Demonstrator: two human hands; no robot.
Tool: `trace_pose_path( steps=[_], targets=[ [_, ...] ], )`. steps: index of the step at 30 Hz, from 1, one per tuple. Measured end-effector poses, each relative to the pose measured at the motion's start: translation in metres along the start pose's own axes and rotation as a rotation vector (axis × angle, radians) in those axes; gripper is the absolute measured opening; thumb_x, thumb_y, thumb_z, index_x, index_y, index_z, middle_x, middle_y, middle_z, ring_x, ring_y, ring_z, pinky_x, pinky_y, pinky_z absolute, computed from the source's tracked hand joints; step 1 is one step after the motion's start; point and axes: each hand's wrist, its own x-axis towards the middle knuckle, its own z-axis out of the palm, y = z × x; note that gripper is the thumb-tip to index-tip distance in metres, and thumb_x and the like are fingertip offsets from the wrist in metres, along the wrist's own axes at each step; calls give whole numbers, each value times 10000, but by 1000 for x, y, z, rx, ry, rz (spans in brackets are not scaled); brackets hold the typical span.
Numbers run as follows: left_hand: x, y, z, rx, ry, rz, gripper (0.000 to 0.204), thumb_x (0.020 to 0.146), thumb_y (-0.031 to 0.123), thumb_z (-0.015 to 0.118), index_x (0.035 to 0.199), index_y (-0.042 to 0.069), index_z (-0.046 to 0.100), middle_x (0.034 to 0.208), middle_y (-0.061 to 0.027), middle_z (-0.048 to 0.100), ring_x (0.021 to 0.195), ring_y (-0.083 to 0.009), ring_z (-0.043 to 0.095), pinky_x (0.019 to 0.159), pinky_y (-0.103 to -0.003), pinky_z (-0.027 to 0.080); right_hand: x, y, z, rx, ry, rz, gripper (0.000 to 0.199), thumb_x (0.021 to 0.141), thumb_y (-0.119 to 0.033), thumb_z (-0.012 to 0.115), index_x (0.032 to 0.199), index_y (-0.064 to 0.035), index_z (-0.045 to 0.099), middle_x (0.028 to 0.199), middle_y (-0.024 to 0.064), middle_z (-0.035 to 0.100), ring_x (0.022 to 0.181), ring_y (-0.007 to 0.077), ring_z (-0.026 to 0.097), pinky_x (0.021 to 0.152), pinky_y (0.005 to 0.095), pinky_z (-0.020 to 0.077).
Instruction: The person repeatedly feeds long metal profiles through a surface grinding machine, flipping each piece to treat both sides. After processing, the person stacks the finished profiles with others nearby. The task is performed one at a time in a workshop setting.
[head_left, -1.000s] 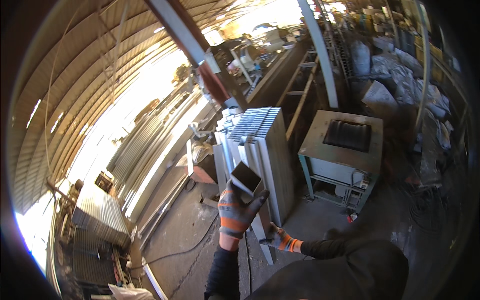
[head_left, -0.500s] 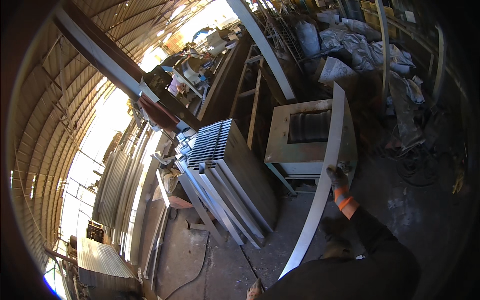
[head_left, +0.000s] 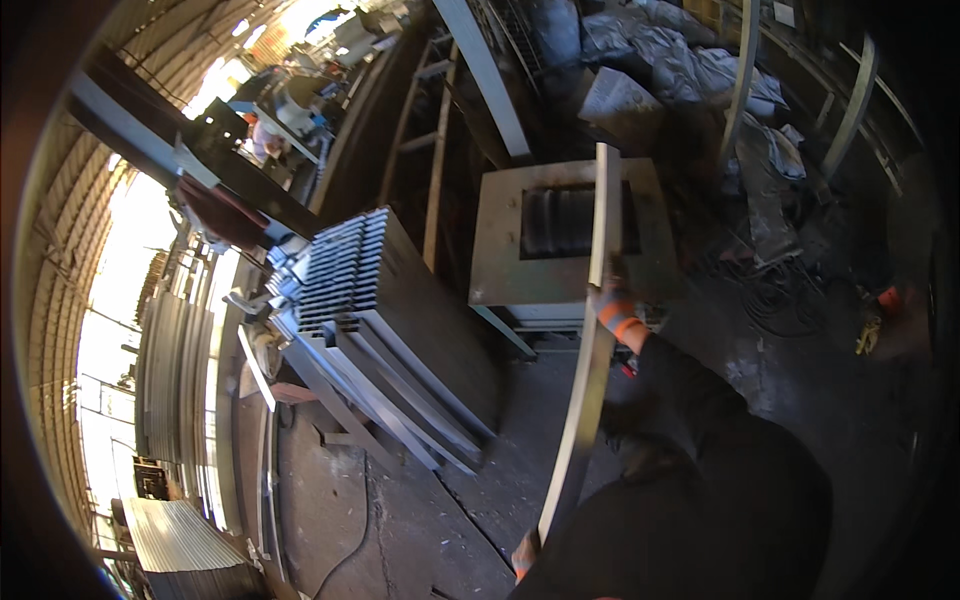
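Note:
A long, straight-sided silvery metal profile (head_left: 577, 420) slants up in front of me, its narrow side turned toward me and its top end over the machine's dark opening. My right hand (head_left: 620, 305), in a dark glove with an orange cuff, is closed round it a little above the middle. Down at its bottom end my gloved left hand (head_left: 524, 552) is closed against it; my body and the profile partly hide those fingers. To the left leans a tight stack of similar metal profiles (head_left: 440, 340), several of them sticking out at the front.
Beyond the profile stands a box-shaped machine (head_left: 500, 255) on legs. Cables (head_left: 800, 290) lie on the dark floor at right, below grey sheeting (head_left: 640, 45). Corrugated sheets (head_left: 180, 530) are at lower left. A slanting post (head_left: 485, 75) rises behind the machine.
The profile has turned from its broad face to its narrow side. My left hand has come up to its bottom end. The view has shifted, moving the surroundings leftward.

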Motion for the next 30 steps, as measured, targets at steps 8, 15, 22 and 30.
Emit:
trace_pose_path(
  steps=[8, 15, 22, 30],
  targets=[
    [195, 122, 23, -559, -127, -59, 322, 1119, 315, 734, 1282, 41, 774, 1092, -211, 822, 974, -364, 803, 860, -448, 615, 126, -84, 18, -284, 214, -378, 569, 1110, -322, 566, 1536, 39, 672, 1646, 285, 619, 1587, 463, 526, 1355, 606, 334],
    [311, 229, 42, -644, -275, -110, 515, 1148, 489, 704, 1261, -8, 771, 1069, -170, 818, 955, -216, 737, 840, -394, 587, 266, -69, 10, -541, 231, -386, 551, 1080, -253, 508, 1518, 29, 690, 1616, 269, 647, 1544, 456, 567, 1355, 633, 311],
    [335, 233, 88, -751, -324, -104, 529, 1177, 481, 679, 1344, -17, 744, 1141, -125, 816, 1020, -191, 705, 922, -371, 577, 291, -37, 9, -457, 212, -378, 555, 1091, -288, 501, 1555, -46, 689, 1705, 233, 584, 1621, 435, 485, 1369, 629, 287],
    [136, 118, 66, -495, -242, -170, 531, 1190, 471, 648, 1354, -24, 748, 1212, -204, 834, 1116, -266, 765, 976, -411, 593, 52, -30, 4, -153, 106, -278, 640, 1100, -303, 502, 1682, -43, 554, 1811, 219, 453, 1700, 441, 368, 1383, 653, 242]
  ],
)
